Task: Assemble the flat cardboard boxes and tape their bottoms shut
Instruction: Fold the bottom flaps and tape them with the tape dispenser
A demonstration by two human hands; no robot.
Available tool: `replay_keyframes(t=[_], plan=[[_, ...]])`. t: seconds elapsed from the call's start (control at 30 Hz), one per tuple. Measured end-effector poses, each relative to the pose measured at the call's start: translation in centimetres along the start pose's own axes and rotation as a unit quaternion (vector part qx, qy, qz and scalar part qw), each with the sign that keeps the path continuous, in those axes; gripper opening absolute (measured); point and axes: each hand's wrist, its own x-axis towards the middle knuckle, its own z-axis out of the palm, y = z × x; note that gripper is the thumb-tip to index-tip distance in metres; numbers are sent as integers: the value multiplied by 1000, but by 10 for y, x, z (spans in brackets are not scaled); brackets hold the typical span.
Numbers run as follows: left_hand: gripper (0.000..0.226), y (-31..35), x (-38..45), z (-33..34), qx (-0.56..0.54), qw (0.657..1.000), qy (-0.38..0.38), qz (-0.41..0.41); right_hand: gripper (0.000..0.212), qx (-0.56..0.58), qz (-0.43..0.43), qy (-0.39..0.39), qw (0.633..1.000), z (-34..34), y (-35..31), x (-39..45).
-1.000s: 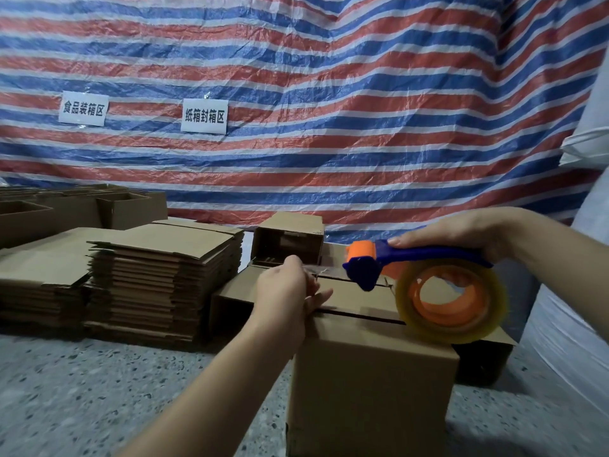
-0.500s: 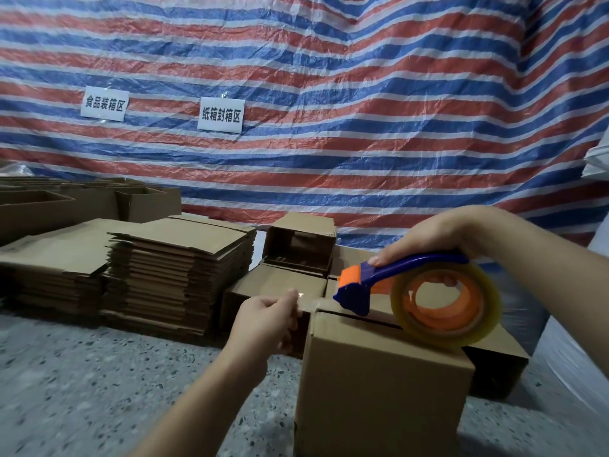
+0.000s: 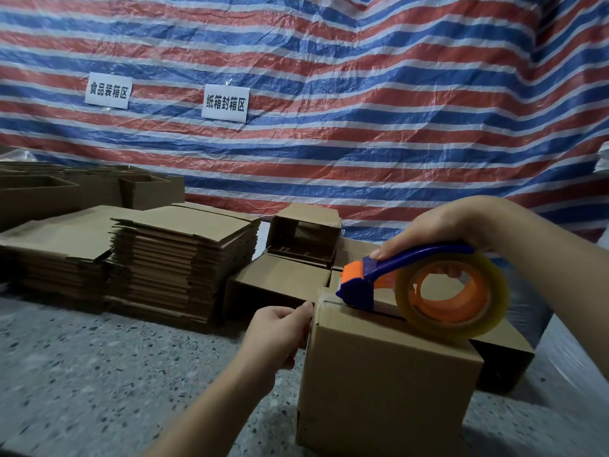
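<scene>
Box (image 3: 389, 380) stands on the grey speckled floor (image 3: 82, 374), flaps up, seam across the top. Right hand (image 3: 441, 229) is wrapped around the blue handle of the tape dispenser (image 3: 425, 285), its head sitting on the seam near the left edge. Left hand (image 3: 280, 334) has its fingers curled, pinching the tape end down over the box's left side. Flat boxes (image 3: 178, 255) are stacked left, well apart.

Risks: the tape end peels if the pinch slips; the strip wanders off the seam if the dispenser tilts; the light box could slide under the pull.
</scene>
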Motion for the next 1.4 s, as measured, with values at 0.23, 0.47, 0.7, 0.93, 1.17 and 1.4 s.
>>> replay_keyframes(t=[0.23, 0.47, 0.7, 0.93, 1.17, 1.4], plan=[[51, -8, 0, 8, 21, 999, 33, 25, 72, 15, 1, 1, 1000, 2, -1, -5], [49, -15, 5, 8, 42, 998, 38, -24, 68, 13, 0, -3, 1000, 3, -2, -5], [82, -8, -23, 17, 70, 978, 73, 185, 74, 3, -4, -14, 1000, 2, -3, -1], [81, -12, -38, 29, 63, 992, -14, 113, 71, 2, 2, -7, 1000, 2, -4, 1], [71, -1, -34, 18, 271, 923, 33, 271, 68, 1, 3, -10, 1000, 1, -4, -2], [64, 10, -25, 12, 451, 822, 44, 346, 67, -19, 1, -41, 999, -3, -5, -1]])
